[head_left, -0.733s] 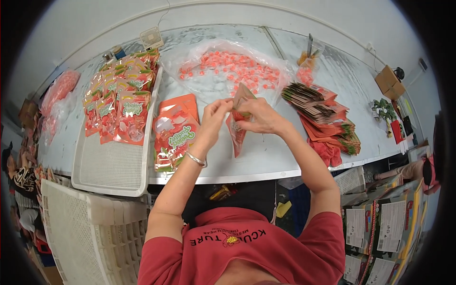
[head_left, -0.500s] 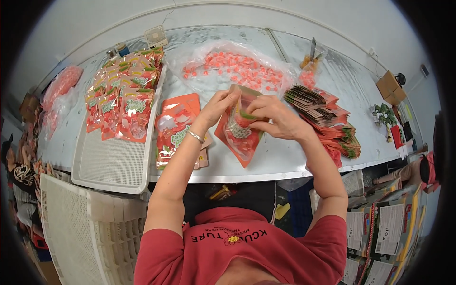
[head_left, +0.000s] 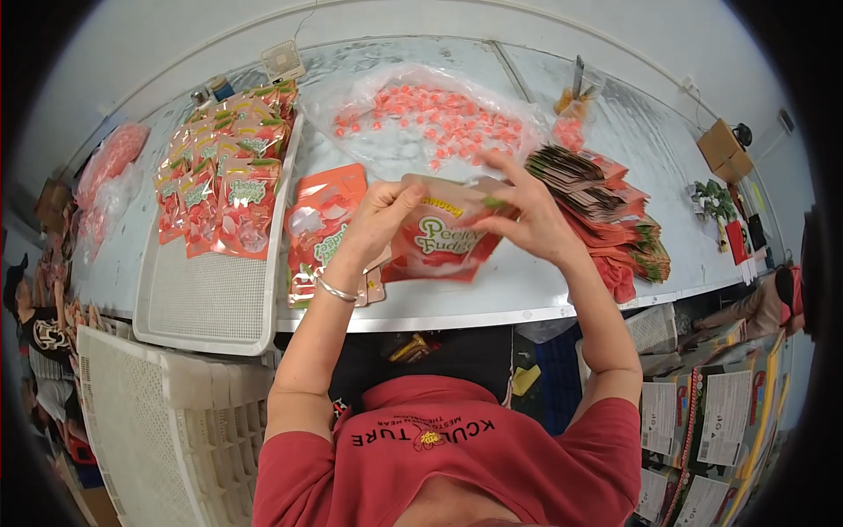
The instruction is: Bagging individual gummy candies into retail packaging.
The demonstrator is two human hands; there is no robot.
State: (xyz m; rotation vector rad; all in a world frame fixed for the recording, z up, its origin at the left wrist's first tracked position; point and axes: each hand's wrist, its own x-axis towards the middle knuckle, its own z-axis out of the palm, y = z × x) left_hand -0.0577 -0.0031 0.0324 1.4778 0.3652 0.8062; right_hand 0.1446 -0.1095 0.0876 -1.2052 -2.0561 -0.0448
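My left hand (head_left: 383,217) is closed, pinching the upper left corner of a red candy pouch (head_left: 446,239) with a printed front and a tan top strip. The pouch hangs over the table near its front edge, its front toward me. At its upper right corner my right hand (head_left: 532,217) has its fingers spread; whether the fingertips touch the pouch I cannot tell. Flat red pouches (head_left: 320,211) lie beside my left wrist. Just past my right hand lies a fanned stack of pouches (head_left: 584,198). A clear plastic bag holds small pink-wrapped candies (head_left: 439,114) beyond my hands.
A white mesh tray (head_left: 206,294) on the left bears several filled pouches (head_left: 233,189). Stacked white crates (head_left: 176,413) stand below it. Printed cartons (head_left: 702,422) are at the lower right. Along the back stand a small fan (head_left: 282,59) and a bag with tools (head_left: 575,101).
The pouch has turned from a tilted, diamond-like pose to lie more level, its printed front showing. My left hand moved slightly left and down; my right fingers spread from their pinch at its top.
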